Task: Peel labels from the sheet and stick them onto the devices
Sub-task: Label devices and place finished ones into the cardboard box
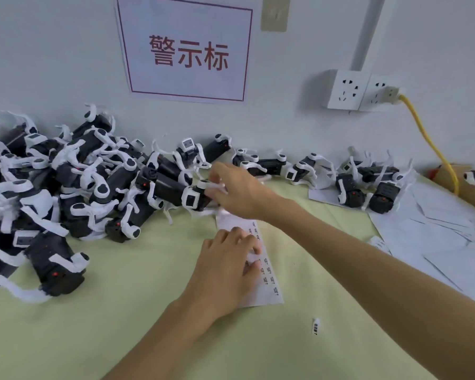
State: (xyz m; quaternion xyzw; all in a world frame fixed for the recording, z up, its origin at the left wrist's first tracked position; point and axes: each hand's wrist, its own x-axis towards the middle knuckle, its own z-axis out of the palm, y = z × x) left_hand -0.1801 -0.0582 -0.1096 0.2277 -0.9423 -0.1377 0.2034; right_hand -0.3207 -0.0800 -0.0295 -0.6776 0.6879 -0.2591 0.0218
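Label sheet (266, 286) — thin white paper strip, flat on matte green surface (121, 325); left hand (225, 270) fingers (247, 239) pressed together on it. Right hand (239, 187) at black-white device (170, 187), pile edge — fingers blurred, cannot tell.

Device pile (66, 193) left on table (121, 311); label sheet (269, 283) centre, before pile; papers (436, 237) right.

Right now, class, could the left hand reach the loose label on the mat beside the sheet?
Probably yes: the loose label lies alone on the mat, near the sheet the left hand rests on, with nothing between them.
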